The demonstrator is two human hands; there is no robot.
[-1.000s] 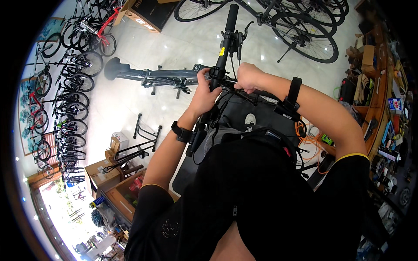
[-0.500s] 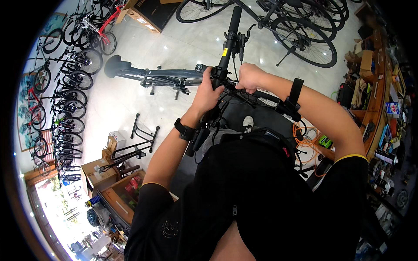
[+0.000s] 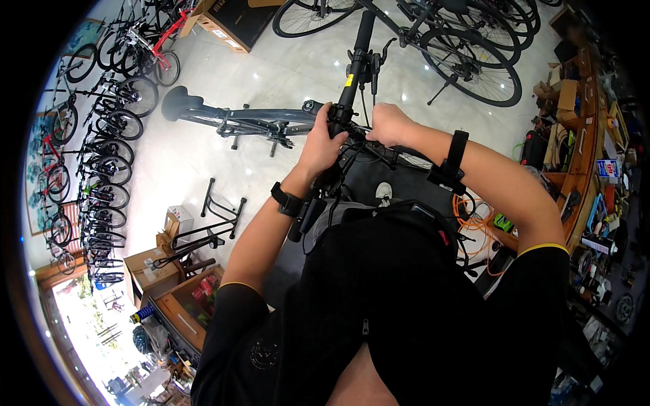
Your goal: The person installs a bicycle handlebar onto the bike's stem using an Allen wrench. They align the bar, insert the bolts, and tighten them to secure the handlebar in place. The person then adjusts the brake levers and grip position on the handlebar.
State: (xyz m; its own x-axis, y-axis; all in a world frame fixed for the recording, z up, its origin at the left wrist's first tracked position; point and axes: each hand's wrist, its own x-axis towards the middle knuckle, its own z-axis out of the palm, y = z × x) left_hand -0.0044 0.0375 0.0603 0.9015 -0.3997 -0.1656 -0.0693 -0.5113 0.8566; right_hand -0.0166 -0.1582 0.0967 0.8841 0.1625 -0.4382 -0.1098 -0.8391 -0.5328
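Black handlebar (image 3: 347, 95) stays within the curled fingers of the left hand (image 3: 321, 146). The right hand (image 3: 391, 126) remains bunched beside it, any pinch hidden; work stays there.

The bicycle (image 3: 271, 116) is dark, with a grey-black frame, and its saddle (image 3: 181, 105) points away to the left side of the view. Its black handlebar (image 3: 348, 91) runs obliquely from the top middle down toward the person, and it carries a small yellow label (image 3: 349, 80) and a brake lever (image 3: 388, 49) near the upper grip (image 3: 365, 30). The left hand (image 3: 322, 149) clasps the bar's middle; thin black cables (image 3: 365, 108) hang beside the curled right hand (image 3: 390, 124), whose fingertips are hidden.
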